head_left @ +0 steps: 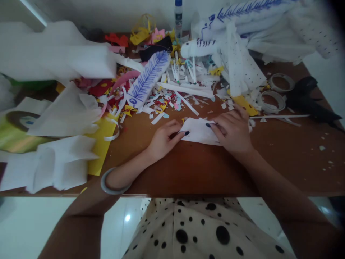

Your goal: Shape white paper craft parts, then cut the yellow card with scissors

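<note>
A small piece of white paper (198, 131) lies low over the brown table, held between my two hands. My left hand (165, 140) pinches its left end, thumb on top and the fingers behind. At the right end, my right hand (233, 131) grips it the same way, its thumb resting on the paper's face. The paper's far edge looks uneven, perhaps folded. Just beyond it lies a white strip with blue feather-like drawing (149, 79), among scattered paper scraps (172, 100).
At the back stands a glue bottle (178, 21) with a blue cap. Tape rolls (272, 100) and a black object (309, 97) sit right. White foam sheets (61, 54), yellow paper (101, 144) and a wide tape roll (21, 126) lie left. Several pens (194, 70) lie mid-back.
</note>
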{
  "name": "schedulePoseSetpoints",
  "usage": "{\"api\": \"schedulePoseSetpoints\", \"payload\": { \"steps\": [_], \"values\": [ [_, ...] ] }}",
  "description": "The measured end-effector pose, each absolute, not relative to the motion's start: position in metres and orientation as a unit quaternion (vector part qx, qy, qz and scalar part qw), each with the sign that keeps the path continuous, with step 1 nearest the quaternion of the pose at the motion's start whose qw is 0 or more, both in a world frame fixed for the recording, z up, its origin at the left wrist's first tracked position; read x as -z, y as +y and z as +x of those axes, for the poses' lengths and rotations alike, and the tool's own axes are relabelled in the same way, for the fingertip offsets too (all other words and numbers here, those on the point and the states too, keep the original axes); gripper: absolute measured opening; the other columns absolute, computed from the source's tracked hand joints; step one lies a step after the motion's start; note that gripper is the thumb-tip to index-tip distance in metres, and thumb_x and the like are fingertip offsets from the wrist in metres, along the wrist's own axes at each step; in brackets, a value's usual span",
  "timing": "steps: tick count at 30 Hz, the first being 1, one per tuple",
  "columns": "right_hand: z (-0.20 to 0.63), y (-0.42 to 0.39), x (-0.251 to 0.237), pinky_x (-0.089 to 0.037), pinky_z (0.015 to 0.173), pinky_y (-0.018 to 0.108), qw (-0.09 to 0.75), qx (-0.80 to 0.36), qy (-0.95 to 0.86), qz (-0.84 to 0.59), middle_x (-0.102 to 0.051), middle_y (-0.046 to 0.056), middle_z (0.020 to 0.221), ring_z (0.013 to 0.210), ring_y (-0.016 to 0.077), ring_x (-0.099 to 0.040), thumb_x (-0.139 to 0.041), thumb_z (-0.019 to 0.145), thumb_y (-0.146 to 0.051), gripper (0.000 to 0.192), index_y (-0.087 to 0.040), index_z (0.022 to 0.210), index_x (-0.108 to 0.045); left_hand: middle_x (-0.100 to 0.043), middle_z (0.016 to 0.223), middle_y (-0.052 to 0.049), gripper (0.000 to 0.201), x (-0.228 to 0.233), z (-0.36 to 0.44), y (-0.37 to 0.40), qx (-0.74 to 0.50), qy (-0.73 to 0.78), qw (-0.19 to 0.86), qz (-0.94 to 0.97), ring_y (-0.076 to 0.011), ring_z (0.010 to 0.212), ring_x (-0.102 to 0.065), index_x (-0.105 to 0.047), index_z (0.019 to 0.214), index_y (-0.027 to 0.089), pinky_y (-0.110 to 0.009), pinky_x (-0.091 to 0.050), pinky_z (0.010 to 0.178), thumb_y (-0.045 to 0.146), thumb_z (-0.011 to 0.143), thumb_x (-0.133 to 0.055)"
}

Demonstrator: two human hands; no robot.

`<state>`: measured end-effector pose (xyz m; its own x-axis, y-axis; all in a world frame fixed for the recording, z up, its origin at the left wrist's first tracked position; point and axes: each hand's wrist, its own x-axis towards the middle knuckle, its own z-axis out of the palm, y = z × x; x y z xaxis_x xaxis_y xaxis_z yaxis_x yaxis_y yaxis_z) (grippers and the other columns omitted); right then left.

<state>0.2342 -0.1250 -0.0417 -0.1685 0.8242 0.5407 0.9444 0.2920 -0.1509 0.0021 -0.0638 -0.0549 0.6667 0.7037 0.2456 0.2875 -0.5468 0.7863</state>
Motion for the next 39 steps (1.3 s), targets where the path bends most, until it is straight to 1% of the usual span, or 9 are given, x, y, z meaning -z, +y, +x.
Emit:
{"api": "schedulePoseSetpoints", "payload": {
  "steps": [4, 7, 11, 16, 22, 24, 28, 35, 39],
  "values": [
    [0.234, -0.124, 0.044, -0.033, 0.099, 0.042, 0.267, 0.117, -0.763, -0.577, -0.069, 0.0, 0.074, 0.077, 0.0186, -0.061, -0.054, 0.09, -0.026, 0.015, -0.021, 0.078, -0.061, -0.049, 0.069, -0.002, 0.029, 0.051, 0.001, -0.063, -0.277, 0.273, 0.297, 0.872, -0.0145, 0.068, -0.046, -0.057, 0.07, 0.016, -0.027, -0.037, 0.067, 0.031, 0.093, -0.049],
    [0.234, -0.125, 0.043, -0.032, 0.1, 0.043, 0.269, 0.114, -0.761, -0.58, -0.069, 0.001, 0.074, 0.077, 0.0192, -0.061, -0.053, 0.091, -0.028, 0.017, -0.021, 0.078, -0.061, -0.051, 0.07, -0.002, 0.027, 0.051, 0.001, -0.065, -0.267, 0.258, 0.264, 0.89, -0.0149, 0.067, -0.044, -0.058, 0.073, 0.017, -0.029, -0.036, 0.07, 0.031, 0.094, -0.048],
    [0.234, -0.126, 0.041, -0.031, 0.1, 0.045, 0.251, 0.1, -0.766, -0.584, -0.069, 0.001, 0.074, 0.079, 0.0205, -0.061, -0.048, 0.094, -0.029, 0.021, -0.023, 0.079, -0.062, -0.055, 0.075, -0.004, 0.028, 0.051, 0.001, -0.067, -0.25, 0.256, 0.275, 0.892, -0.0165, 0.072, -0.048, -0.061, 0.082, 0.017, -0.029, -0.038, 0.072, 0.034, 0.096, -0.043],
    [0.235, -0.126, 0.042, -0.029, 0.101, 0.045, 0.234, 0.108, -0.775, -0.577, -0.069, 0.002, 0.074, 0.079, 0.0205, -0.061, -0.048, 0.094, -0.03, 0.023, -0.021, 0.079, -0.063, -0.055, 0.076, -0.006, 0.041, 0.049, -0.001, -0.066, -0.249, 0.261, 0.314, 0.878, -0.0183, 0.073, -0.05, -0.056, 0.078, 0.016, -0.031, -0.041, 0.069, 0.043, 0.097, -0.032],
    [0.232, -0.125, 0.045, -0.029, 0.101, 0.045, 0.237, 0.093, -0.786, -0.564, -0.069, 0.001, 0.076, 0.078, 0.0192, -0.059, -0.05, 0.093, -0.03, 0.02, -0.022, 0.082, -0.063, -0.057, 0.069, -0.003, 0.03, 0.052, 0.001, -0.068, -0.218, 0.284, 0.327, 0.874, -0.0158, 0.07, -0.052, -0.061, 0.077, 0.017, -0.028, -0.042, 0.069, 0.034, 0.094, -0.043],
    [0.231, -0.127, 0.044, -0.031, 0.101, 0.045, 0.261, 0.095, -0.775, -0.567, -0.069, 0.003, 0.084, 0.083, 0.0203, -0.06, -0.052, 0.092, -0.033, 0.016, -0.022, 0.094, -0.064, -0.058, 0.068, -0.002, 0.028, 0.052, 0.001, -0.068, -0.222, 0.273, 0.346, 0.87, -0.0151, 0.07, -0.052, -0.061, 0.073, 0.017, -0.028, -0.042, 0.07, 0.03, 0.093, -0.046],
    [0.229, -0.134, 0.036, -0.037, 0.1, 0.044, 0.314, 0.121, -0.755, -0.563, -0.065, 0.008, 0.102, 0.098, 0.0245, -0.059, -0.059, 0.087, -0.037, 0.031, -0.024, 0.115, -0.059, -0.059, 0.068, -0.001, 0.024, 0.054, 0.001, -0.067, -0.261, 0.338, 0.429, 0.796, -0.0133, 0.068, -0.053, -0.061, 0.072, 0.015, -0.025, -0.041, 0.064, 0.028, 0.089, -0.051],
    [0.218, -0.141, 0.036, -0.034, 0.102, 0.041, 0.273, 0.093, -0.84, -0.46, -0.068, 0.003, 0.102, 0.096, 0.0187, -0.057, -0.06, 0.088, -0.034, 0.023, -0.026, 0.11, -0.06, -0.054, 0.056, 0.002, 0.039, 0.059, 0.006, -0.062, -0.311, 0.437, 0.605, 0.589, -0.0094, 0.045, -0.046, -0.064, 0.08, 0.015, -0.022, -0.037, 0.042, 0.054, 0.081, -0.059],
    [0.217, -0.136, 0.043, -0.032, 0.102, 0.04, 0.211, 0.034, -0.865, -0.453, -0.066, 0.004, 0.112, 0.105, 0.019, -0.055, -0.055, 0.091, -0.03, 0.021, -0.027, 0.112, -0.061, -0.053, 0.051, 0.002, 0.05, 0.061, 0.005, -0.065, -0.299, 0.424, 0.616, 0.593, -0.01, 0.043, -0.047, -0.057, 0.066, 0.016, -0.023, -0.04, 0.04, 0.065, 0.078, -0.057]
  ]
}}
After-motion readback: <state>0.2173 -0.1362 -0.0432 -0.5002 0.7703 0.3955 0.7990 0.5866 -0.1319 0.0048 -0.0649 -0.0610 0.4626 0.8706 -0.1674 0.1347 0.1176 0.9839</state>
